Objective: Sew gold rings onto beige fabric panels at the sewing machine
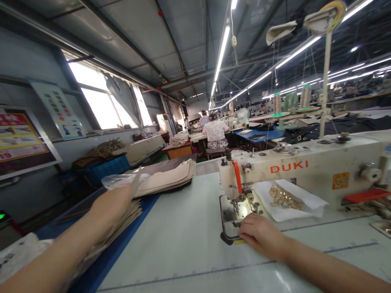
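Note:
My left hand is over the stacked pieces at the left; its fingers are blurred, and a strip-like piece shows at its fingertips. Just beyond it lies a stack of beige pieces with clear plastic beside it. Below the hand is another stack of thin pieces. My right hand rests at the near edge of the sewing machine's needle plate, its fingers curled together; anything between them is hidden. Gold metal rings lie on white paper beside the machine head.
The white sewing machine spans the right side. A ruler marking runs along the pale tabletop. Blue cloth borders it on the left. Farther off, a person sits among other worktables.

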Tool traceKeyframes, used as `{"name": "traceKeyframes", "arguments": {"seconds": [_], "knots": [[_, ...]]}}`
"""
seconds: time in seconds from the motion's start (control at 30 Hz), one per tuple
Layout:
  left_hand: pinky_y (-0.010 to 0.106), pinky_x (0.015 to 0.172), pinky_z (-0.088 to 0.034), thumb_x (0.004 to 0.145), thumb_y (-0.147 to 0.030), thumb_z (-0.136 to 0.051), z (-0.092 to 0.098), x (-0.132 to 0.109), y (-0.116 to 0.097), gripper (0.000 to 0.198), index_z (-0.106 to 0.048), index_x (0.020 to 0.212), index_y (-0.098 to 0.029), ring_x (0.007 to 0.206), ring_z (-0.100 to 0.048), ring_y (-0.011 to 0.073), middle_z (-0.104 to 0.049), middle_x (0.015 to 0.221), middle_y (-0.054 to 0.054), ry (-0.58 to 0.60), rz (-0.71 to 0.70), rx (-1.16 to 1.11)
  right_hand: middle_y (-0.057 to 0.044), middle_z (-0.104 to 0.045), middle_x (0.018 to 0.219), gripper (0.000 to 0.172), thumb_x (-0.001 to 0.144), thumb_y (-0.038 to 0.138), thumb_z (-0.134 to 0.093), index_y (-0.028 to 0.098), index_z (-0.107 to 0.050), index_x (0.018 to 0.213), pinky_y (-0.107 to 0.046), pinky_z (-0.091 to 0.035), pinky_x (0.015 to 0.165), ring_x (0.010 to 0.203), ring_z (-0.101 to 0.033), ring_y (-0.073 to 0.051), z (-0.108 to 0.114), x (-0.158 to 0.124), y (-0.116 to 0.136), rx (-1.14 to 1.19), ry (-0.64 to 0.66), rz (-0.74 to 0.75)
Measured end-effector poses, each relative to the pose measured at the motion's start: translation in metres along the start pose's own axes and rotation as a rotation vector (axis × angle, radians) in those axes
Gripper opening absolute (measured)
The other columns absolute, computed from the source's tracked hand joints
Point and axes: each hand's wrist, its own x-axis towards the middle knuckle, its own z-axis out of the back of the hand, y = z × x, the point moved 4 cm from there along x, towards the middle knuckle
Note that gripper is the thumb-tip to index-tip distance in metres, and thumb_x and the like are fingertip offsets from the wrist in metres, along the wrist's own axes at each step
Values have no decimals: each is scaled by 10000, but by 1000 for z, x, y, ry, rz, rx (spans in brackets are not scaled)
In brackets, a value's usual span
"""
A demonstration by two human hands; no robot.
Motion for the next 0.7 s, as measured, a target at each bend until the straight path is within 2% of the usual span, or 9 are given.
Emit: {"name": "traceKeyframes", "arguments": {"seconds": [0.1, 0.17, 0.23, 0.3, 0.4, 0.47, 0.57, 0.67, 0.7], "knots": [[457, 754, -456, 698, -193, -488, -31, -47, -61, 133, -605, 762, -191, 822, -633, 340, -661, 798, 125, 219, -178, -59, -41, -628, 738, 217, 907, 165, -446, 166, -614, 770, -285, -428, 737, 763, -578, -166, 0, 0, 1, 1, 12, 2], [377, 687, -467, 763, -202, -454, -64, -87, -102, 153, -590, 693, -205, 732, -636, 271, -645, 702, 74, 412, -272, -159, -49, -640, 760, 221, 920, 188, -432, 167, -625, 814, -293, -445, 745, 780, -590, -174, 2, -2, 2, 8, 12, -10], [313, 649, -467, 805, -220, -439, -95, -123, -138, 188, -585, 687, -202, 725, -637, 226, -645, 695, 52, 567, -326, -296, -71, -666, 864, 203, 926, 227, -439, 169, -631, 960, -311, -467, 775, 837, -606, -189, 5, -5, 3, 7, -5, -17], [278, 641, -473, 808, -240, -471, -120, -147, -166, 145, -599, 759, -191, 753, -641, 201, -657, 751, 48, 673, -327, -445, -106, -657, 1051, 281, 924, 263, -457, 169, -570, 1163, -342, -481, 838, 951, -605, -209, 9, -8, 5, -18, -45, 2], [266, 494, -478, 821, -289, -480, -144, -164, -187, 232, -575, 986, -158, 516, -595, 162, -612, 638, 10, 818, -246, -644, -129, -586, 1238, 381, 920, 297, -468, 177, -504, 1280, -380, -480, 910, 1088, -572, -233, 12, -11, 8, -67, -94, 82], [256, 465, -485, 833, -267, -460, -150, -170, -188, 240, -582, 1000, -145, 466, -573, 141, -597, 613, -1, 877, -218, -751, -110, -613, 1205, 329, 925, 301, -461, 198, -564, 1220, -378, -496, 903, 1072, -590, -231, 9, -10, 9, -62, -58, 131], [276, 601, -528, 810, -236, -498, -144, -178, -167, 242, -608, 1009, -154, 629, -633, 158, -649, 720, 34, 826, -209, -843, -63, -672, 1085, 243, 927, 301, -467, 237, -647, 1077, -358, -521, 878, 1003, -627, -213, 2, -8, 10, -21, 69, 153], [292, 826, -494, 795, -294, -532, -114, -181, -114, 243, -633, 1003, -220, 872, -628, 177, -677, 964, 54, 623, -248, -837, -50, -672, 1084, 223, 908, 327, -503, 257, -661, 1049, -360, -528, 881, 1012, -627, -220, -3, -8, 8, 2, 128, 133], [282, 849, -485, 812, -330, -499, -95, -179, -89, 240, -643, 979, -235, 890, -625, 177, -678, 990, 50, 466, -277, -773, -53, -671, 1089, 228, 903, 334, -510, 259, -662, 1057, -361, -530, 883, 1016, -627, -225, -3, -9, 7, 8, 125, 123]]}}
